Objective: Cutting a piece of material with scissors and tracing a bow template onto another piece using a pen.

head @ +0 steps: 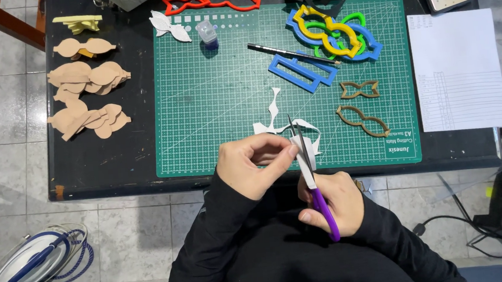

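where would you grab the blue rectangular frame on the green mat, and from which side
Judging by its pose, take the blue rectangular frame by one long bar, pinching through the open middle from above. It lies flat on the green cutting mat, so there is no edge to get under. Come at its lower left end: the black pen lies across the upper right end beside the coloured templates.

Both hands, left [253, 164] and right [334, 203], seemingly curled closed, close together.

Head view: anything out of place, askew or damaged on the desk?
Nothing looks damaged or spilled. White offcuts lie loose on the green cutting mat, beyond the right hand with its purple-handled scissors and the left hand. An iron sits on the floor.
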